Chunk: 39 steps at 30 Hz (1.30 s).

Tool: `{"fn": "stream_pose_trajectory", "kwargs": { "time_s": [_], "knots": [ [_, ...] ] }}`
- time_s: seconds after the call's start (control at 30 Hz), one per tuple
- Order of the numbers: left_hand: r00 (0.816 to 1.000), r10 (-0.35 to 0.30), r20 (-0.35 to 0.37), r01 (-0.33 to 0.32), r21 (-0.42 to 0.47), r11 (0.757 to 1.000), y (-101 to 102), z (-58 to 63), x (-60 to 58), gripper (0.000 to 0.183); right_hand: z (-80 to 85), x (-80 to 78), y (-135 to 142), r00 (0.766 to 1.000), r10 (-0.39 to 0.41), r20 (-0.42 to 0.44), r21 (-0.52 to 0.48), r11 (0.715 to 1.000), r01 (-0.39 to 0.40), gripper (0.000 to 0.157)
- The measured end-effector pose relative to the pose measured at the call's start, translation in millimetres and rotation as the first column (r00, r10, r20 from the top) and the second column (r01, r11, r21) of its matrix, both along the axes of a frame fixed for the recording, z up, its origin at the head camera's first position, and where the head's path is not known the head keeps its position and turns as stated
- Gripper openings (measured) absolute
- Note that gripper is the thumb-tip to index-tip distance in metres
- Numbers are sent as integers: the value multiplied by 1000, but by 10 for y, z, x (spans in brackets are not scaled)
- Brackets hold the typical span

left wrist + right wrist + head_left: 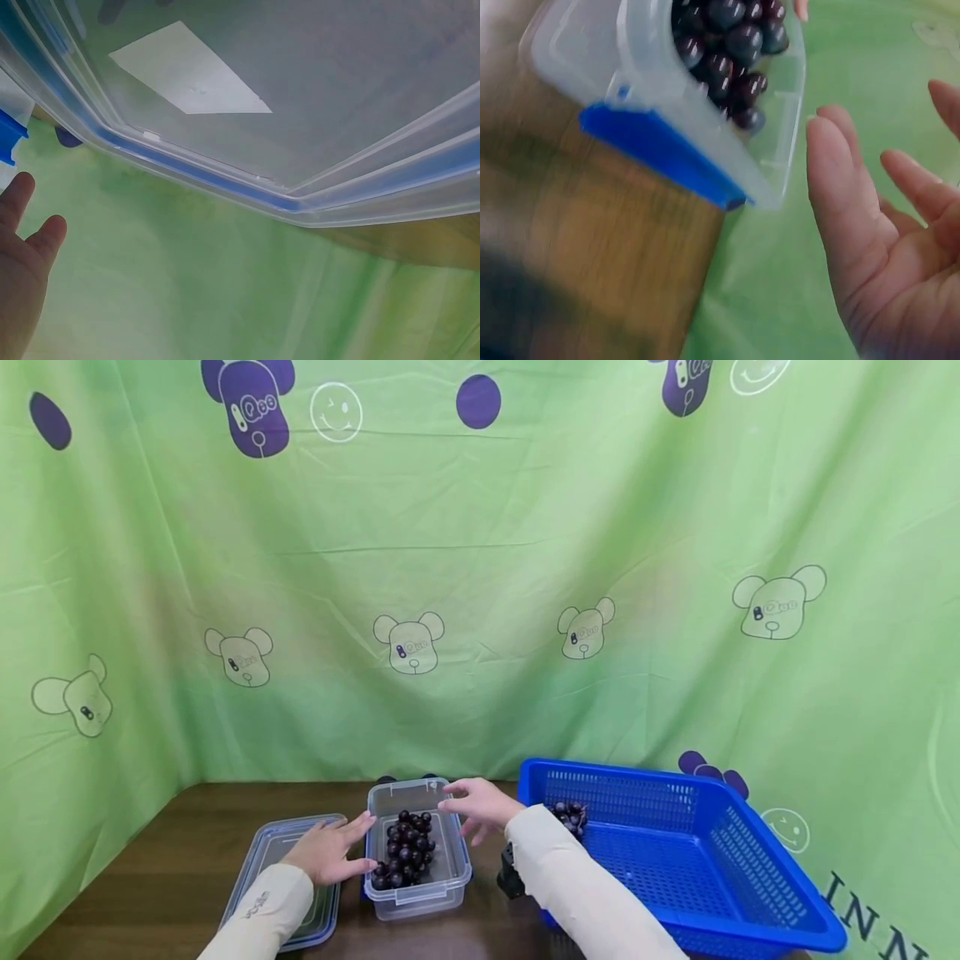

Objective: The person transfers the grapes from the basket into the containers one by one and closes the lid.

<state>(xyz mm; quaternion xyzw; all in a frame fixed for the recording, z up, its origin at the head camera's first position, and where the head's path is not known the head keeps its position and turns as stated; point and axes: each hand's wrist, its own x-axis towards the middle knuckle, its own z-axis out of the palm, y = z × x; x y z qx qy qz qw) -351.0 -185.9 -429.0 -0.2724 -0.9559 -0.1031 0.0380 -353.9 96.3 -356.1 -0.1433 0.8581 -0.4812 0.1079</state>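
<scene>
A clear plastic container (422, 902) stands on the table with a bunch of dark grapes (408, 850) inside. My left hand (330, 852) is at its left side, fingers spread and the thumb tip right at the rim. Over the right rim hovers my right hand (482, 806), fingers loosely extended with nothing in them. In the right wrist view, the right hand (900, 262) is apart from the container, whose blue side latch (660, 154) hangs down. Below my left forearm lies the clear lid (322, 922) with its blue seal; it fills much of the left wrist view.
To the right stands a large blue plastic basket (660, 868), with more dark grapes (573, 817) at its left end, partly behind my right sleeve. A green printed cloth (480, 693) hangs behind the brown table (180, 843).
</scene>
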Motion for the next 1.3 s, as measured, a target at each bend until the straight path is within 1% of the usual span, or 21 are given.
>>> {"fn": "stream_pose_trajectory", "kwargs": {
  "time_s": [0.07,0.13,0.2,0.3,0.4,0.57,0.63,0.77,0.93,1.13,1.3],
  "knots": [
    [1000,4,8,-4,-2,1000,12,17,7,73,16,-15,82,1000,19,5,-9,1000,-19,50],
    [1000,4,17,-4,-4,1000,21,30,20,73,34,-33,160,999,37,22,-40,999,-36,51],
    [1000,6,26,-6,-5,1000,29,37,22,73,84,-43,223,997,57,45,-70,996,-54,53],
    [1000,4,28,-3,-5,1000,31,46,21,73,185,-54,318,991,98,91,-91,992,-90,57],
    [1000,-2,23,2,-2,1000,27,50,7,73,270,-68,452,981,139,136,-76,989,-130,60],
    [1000,-15,8,15,12,1000,20,62,2,73,336,-74,786,968,144,203,-59,989,-135,65],
    [1000,-25,-4,25,10,1000,15,60,5,74,344,-67,947,963,137,230,-60,990,-127,66],
    [1000,-28,0,28,10,1000,11,47,17,75,325,-32,1283,957,129,260,-72,991,-115,69],
    [1000,-8,20,8,10,1000,20,30,22,73,262,46,1680,966,91,240,-75,994,-75,73],
    [1000,-10,15,9,8,1000,11,23,34,72,141,140,2098,977,-2,213,-68,998,16,76],
    [1000,-3,-1,3,10,1000,-3,1,22,71,-21,186,2302,972,-93,217,-93,989,115,77]
  ]
}}
